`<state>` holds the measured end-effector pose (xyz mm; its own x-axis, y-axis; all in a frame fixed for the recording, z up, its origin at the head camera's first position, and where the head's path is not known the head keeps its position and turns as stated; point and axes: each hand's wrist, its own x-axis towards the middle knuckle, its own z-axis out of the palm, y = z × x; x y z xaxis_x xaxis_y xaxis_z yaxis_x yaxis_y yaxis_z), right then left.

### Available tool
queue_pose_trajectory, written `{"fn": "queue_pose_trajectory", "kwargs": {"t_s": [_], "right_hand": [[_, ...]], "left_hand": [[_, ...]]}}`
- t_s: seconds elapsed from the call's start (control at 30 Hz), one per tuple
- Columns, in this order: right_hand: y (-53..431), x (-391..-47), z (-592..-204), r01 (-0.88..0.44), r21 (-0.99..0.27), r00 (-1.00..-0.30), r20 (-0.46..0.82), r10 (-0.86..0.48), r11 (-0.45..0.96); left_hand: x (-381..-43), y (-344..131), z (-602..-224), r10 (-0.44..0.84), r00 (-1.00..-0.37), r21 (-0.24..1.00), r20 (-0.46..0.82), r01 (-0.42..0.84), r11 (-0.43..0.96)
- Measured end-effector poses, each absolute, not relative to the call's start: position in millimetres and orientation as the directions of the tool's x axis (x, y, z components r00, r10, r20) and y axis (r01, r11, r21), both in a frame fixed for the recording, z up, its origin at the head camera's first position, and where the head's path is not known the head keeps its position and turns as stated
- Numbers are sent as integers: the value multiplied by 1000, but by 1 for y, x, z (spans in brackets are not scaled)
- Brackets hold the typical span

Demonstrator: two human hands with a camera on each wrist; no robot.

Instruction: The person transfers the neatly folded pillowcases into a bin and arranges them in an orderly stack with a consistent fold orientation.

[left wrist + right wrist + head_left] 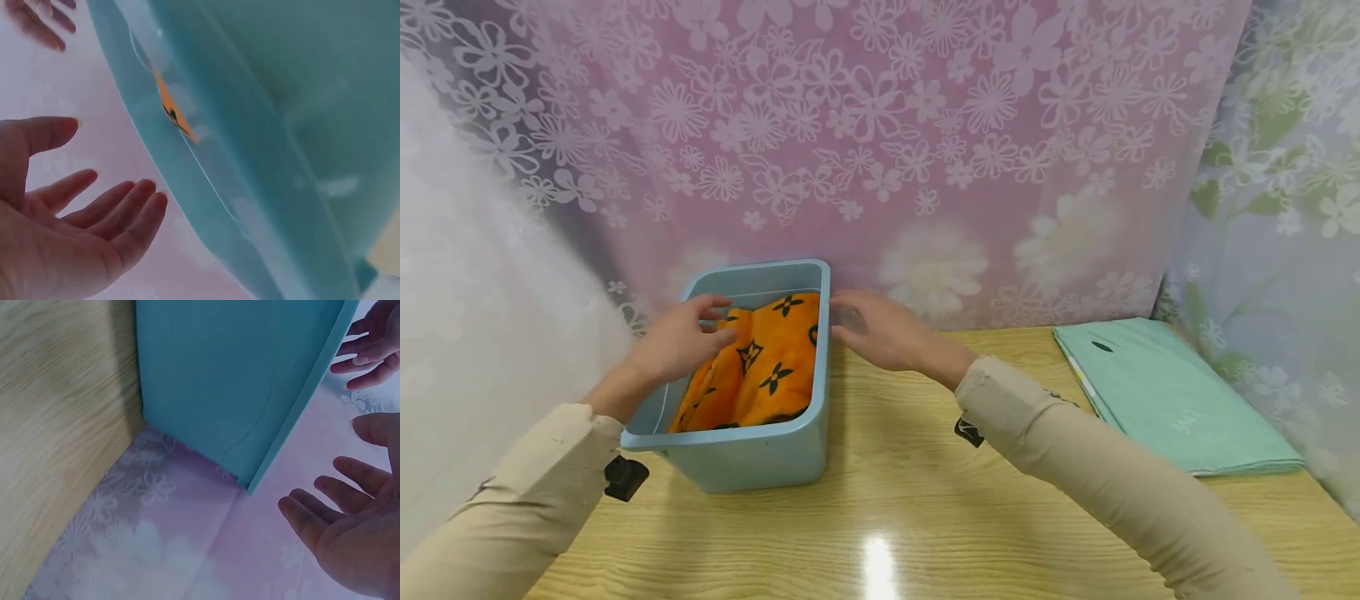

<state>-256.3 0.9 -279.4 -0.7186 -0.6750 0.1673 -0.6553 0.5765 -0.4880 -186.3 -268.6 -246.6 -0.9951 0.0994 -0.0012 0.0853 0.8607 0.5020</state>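
Observation:
A light blue plastic bin [752,458] stands on the table at the left, and inside it lies a folded orange cloth [782,358] with dark flower shapes. Over the bin's left side hovers my left hand [681,342], its fingers loosely bent and holding nothing. My right hand [880,329] is just outside the bin's right rim, fingers spread and relaxed, also holding nothing. In the left wrist view the left hand [87,219] appears apart from the rim. The right wrist view has the right hand [350,519] beside the bin wall [212,375], with a gap between them.
A folded mint green cloth [1172,400] lies flat at the right end of the wooden table [925,500]. Behind the table hangs a pink curtain [880,167] with white flowers. More curtain material closes off the left and right sides.

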Motion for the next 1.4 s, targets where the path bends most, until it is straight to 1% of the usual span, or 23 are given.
{"fn": "queue_pose_trajectory", "kwargs": {"t_s": [0.1,0.33,0.57,0.67,0.73,0.83,0.97,1.03,1.1,1.23,1.4], "right_hand": [[13,-257,-278,-673,-444,-713,178,-679,591],[48,-258,-283,-696,-376,-703,185,-686,611],[95,-264,-291,-660,-354,-737,139,-661,662],[116,-267,-294,-639,-329,-760,129,-637,695],[129,-268,-296,-628,-291,-774,134,-619,722],[148,-269,-299,-617,-224,-786,153,-599,754],[173,-268,-304,-602,-169,-799,153,-582,781],[186,-266,-307,-594,-160,-804,141,-577,789],[198,-266,-311,-591,-148,-807,136,-575,793],[220,-266,-320,-583,-136,-812,137,-567,801],[241,-265,-332,-559,-127,-829,132,-544,820]], "left_hand": [[-182,-255,-246,105,-994,504,42,112,856],[-177,-227,-249,153,-985,540,85,175,823],[-181,-201,-260,193,-968,474,159,247,845],[-180,-186,-265,219,-951,417,219,294,860],[-178,-176,-268,253,-929,376,271,344,860],[-176,-163,-273,315,-882,265,350,416,870],[-175,-146,-278,391,-830,102,399,464,880],[-176,-137,-282,428,-809,37,403,481,876],[-176,-129,-286,456,-796,3,398,499,867],[-178,-114,-296,505,-780,-53,370,525,850],[-181,-98,-310,540,-774,-108,330,537,836]]}}
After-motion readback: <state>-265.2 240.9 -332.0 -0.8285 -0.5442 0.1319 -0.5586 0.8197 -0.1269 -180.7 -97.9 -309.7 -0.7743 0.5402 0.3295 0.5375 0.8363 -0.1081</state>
